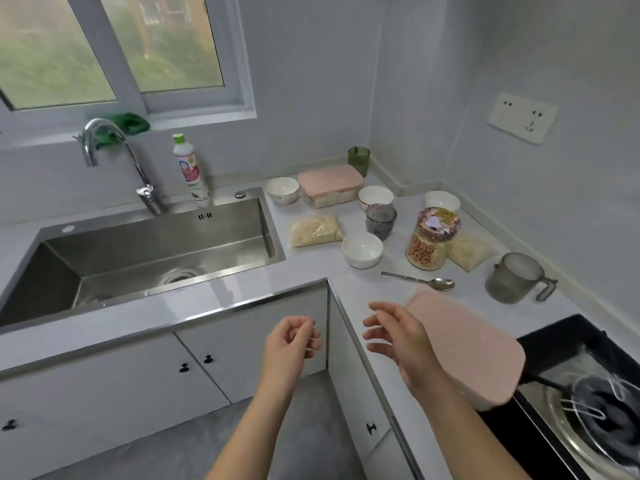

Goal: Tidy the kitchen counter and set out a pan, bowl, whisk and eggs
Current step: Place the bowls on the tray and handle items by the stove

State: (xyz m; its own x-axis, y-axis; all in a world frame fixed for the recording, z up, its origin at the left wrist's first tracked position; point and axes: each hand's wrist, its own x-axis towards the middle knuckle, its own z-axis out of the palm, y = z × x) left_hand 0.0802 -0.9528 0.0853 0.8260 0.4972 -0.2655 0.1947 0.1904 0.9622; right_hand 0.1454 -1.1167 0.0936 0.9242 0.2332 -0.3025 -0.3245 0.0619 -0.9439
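Head view: both hands hover empty near the bench corner, the left hand (292, 341) loosely curled, the right hand (394, 337) with relaxed fingers. The bench (311, 268) carries scattered white bowls, the nearest bowl (362, 250) beside a spoon (419, 281), a jar (433, 239) and a grain bag (316, 231), so tidying looks barely begun. No eggs show. A dark handled thing (543, 384) on the hob (554, 344) may be the pan, though it is too blurred to be sure.

Spoon (420, 280) before jar (433, 239) (bowl (362, 250) left), sink (104, 258) far left
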